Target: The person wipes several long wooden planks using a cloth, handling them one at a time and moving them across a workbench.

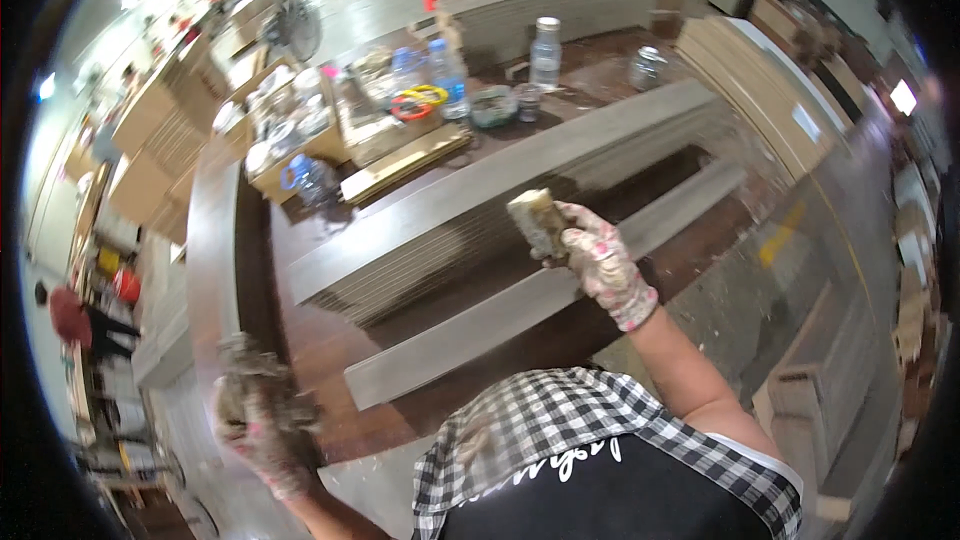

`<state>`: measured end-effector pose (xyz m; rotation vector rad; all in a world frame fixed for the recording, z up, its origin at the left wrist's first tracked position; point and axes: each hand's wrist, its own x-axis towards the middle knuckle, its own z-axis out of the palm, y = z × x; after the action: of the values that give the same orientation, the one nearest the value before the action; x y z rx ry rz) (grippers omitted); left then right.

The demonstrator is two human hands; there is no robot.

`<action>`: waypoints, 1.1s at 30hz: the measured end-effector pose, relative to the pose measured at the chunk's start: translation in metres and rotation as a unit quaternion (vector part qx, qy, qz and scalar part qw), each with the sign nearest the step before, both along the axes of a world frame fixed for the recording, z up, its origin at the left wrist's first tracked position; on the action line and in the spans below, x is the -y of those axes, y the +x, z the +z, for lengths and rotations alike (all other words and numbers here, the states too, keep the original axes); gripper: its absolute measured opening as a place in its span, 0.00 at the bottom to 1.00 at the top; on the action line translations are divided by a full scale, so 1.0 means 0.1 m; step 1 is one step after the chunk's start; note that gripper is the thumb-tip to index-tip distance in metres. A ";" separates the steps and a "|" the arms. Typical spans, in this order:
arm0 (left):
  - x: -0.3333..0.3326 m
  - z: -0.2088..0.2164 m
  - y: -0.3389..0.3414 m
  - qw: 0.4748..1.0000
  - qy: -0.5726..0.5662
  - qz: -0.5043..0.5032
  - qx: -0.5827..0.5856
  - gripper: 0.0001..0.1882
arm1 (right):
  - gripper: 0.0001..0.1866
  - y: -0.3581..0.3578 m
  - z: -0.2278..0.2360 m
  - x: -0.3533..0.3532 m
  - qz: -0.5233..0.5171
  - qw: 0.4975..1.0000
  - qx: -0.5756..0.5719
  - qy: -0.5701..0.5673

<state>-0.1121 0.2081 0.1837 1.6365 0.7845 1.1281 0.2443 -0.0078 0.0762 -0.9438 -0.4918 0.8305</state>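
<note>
The gloved right hand [600,265] is clamped on a sanding block [537,222], held against the stack of grey boards [520,190] so its flat face meets their edges. The gloved left hand [262,420] is blurred; its grip cannot be told.

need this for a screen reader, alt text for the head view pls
A person's gloved right hand holds a sanding block over a stack of long grey boards on a dark workbench. Their gloved left hand is blurred at the bench's near edge; bottles stand behind.
</note>
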 end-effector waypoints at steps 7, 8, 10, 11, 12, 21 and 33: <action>0.41 -0.68 1.50 0.955 0.069 -0.281 -0.071 0.07 | 0.26 0.18 -0.07 0.88 -0.152 0.987 0.040 0.025; 0.52 -0.69 1.69 0.947 0.109 -0.293 -0.078 0.05 | 0.26 0.24 -0.07 1.01 -0.191 0.978 0.085 0.003; 0.77 -0.71 2.00 0.938 0.007 -0.333 -0.095 0.05 | 0.25 0.46 -0.07 1.32 -0.252 0.952 0.153 -0.079; 0.87 -0.78 2.14 0.933 0.000 -0.347 -0.097 0.06 | 0.25 0.60 -0.10 1.50 -0.274 0.940 0.176 -0.105; 0.96 -0.83 2.25 0.925 -0.041 -0.363 -0.102 0.08 | 0.25 0.73 -0.10 1.61 -0.299 0.928 0.184 -0.128; 1.63 -0.84 3.48 0.896 0.148 -0.373 -0.191 0.15 | 0.26 2.03 -0.09 2.09 -0.218 0.964 0.130 -0.082; 1.65 -0.97 4.23 0.793 -0.322 -0.461 -0.233 0.20 | 0.31 3.13 0.85 0.65 -0.005 0.944 0.326 -0.055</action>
<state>0.3105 0.0432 0.0868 1.3909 0.4552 -0.2523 0.5572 -0.0728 0.1614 -1.3265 -1.0175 0.5210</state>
